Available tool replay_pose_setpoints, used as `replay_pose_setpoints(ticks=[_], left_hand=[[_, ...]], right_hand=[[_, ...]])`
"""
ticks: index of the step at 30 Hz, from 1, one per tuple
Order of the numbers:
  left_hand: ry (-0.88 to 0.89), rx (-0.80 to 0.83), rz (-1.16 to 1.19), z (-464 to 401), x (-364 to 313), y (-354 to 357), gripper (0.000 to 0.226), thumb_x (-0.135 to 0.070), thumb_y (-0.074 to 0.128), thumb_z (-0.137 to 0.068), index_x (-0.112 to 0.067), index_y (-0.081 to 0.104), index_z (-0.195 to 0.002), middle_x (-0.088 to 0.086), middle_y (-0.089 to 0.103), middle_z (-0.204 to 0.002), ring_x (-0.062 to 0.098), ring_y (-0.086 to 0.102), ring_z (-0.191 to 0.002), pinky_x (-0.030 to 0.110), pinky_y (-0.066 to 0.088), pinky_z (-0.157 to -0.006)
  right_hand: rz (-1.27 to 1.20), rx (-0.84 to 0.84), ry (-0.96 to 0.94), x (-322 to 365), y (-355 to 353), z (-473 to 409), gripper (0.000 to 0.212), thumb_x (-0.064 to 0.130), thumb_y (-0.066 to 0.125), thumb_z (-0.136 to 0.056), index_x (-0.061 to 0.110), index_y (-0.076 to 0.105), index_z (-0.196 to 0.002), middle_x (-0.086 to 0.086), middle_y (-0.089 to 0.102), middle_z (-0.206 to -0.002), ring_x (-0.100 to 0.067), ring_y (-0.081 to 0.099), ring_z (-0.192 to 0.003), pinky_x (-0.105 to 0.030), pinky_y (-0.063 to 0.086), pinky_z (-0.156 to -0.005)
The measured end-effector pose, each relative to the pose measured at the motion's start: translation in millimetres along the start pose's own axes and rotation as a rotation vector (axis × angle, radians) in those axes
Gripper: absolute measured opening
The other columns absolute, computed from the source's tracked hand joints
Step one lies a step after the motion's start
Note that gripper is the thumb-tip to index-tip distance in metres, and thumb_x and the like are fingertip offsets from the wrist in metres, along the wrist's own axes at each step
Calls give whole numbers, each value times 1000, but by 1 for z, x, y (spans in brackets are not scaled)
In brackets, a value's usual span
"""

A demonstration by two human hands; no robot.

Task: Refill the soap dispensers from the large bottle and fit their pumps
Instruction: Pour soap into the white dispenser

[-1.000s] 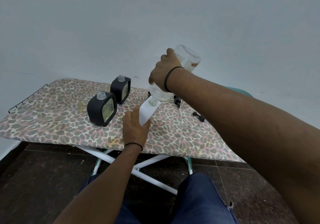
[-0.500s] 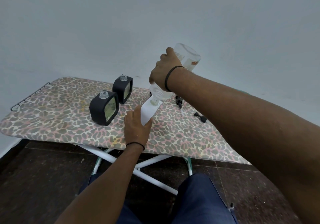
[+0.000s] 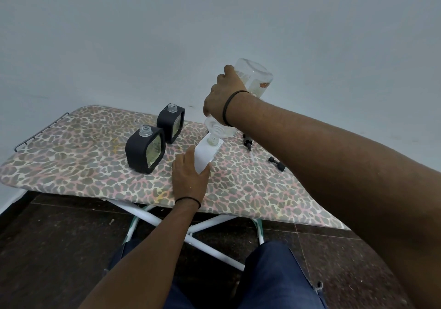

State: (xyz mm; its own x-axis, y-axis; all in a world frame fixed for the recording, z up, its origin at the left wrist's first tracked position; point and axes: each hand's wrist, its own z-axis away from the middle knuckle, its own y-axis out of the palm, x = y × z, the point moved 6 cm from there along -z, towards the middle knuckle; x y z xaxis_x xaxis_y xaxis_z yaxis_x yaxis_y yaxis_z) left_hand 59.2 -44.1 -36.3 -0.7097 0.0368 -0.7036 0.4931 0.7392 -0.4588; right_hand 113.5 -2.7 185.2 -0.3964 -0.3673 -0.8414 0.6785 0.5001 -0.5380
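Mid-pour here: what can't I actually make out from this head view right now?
- Fill level in the white dispenser: opaque wall, and the left hand grips its lower part.
- Large bottle middle: hidden by the right hand.
- Pump parts on the board: too small for detail.

Clear glossy plastic over printed cloth

The large bottle (image 3: 256, 79) looks clear and glossy; beside it, two dispensers (image 3: 145, 149) wear matt black casings on the cloth-covered ironing board (image 3: 71, 155).

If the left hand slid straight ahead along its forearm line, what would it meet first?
Probably nothing new: the left hand already grips the white dispenser; beyond it sits the tilted clear large bottle's neck. Depth is uncertain.
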Motion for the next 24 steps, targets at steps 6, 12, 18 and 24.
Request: replay_pose_setpoints(ticks=[6, 12, 18, 24], left_hand=[[-38, 5, -8, -2, 1, -3, 66, -30, 82, -80, -7, 54, -134, 19, 58, -110, 38, 57, -98, 51, 51, -83], [-70, 4, 12, -2, 0, -5, 65, -30, 82, -79, -7, 54, -133, 18, 58, -109, 37, 57, -97, 49, 52, -82], [-95, 20, 19, -2, 0, -6, 66, -31, 81, -80, -7, 53, -135, 18, 58, -112, 38, 57, -100, 50, 52, -84], [-128, 26, 52, -2, 3, -5, 69, -31, 80, -82, -6, 51, -138, 20, 57, -118, 40, 55, -106, 53, 50, -88]], right_hand=[[5, 14, -1, 1, -3, -5, 37, 34, 50, -98, 41, 54, -134, 2, 61, -130, -28, 47, -123, -46, 21, -108], [41, 20, -23, 6, -10, -10, 36, 35, 51, -97, 41, 55, -133, 2, 61, -127, -29, 47, -123, -48, 22, -108], [79, 28, -30, 9, -16, -12, 31, 33, 53, -97, 36, 58, -127, 0, 62, -125, -31, 48, -122, -49, 22, -109], [60, 12, -34, 9, -19, -13, 33, 30, 51, -97, 38, 57, -128, 2, 62, -120, -29, 48, -120, -47, 23, -107]])
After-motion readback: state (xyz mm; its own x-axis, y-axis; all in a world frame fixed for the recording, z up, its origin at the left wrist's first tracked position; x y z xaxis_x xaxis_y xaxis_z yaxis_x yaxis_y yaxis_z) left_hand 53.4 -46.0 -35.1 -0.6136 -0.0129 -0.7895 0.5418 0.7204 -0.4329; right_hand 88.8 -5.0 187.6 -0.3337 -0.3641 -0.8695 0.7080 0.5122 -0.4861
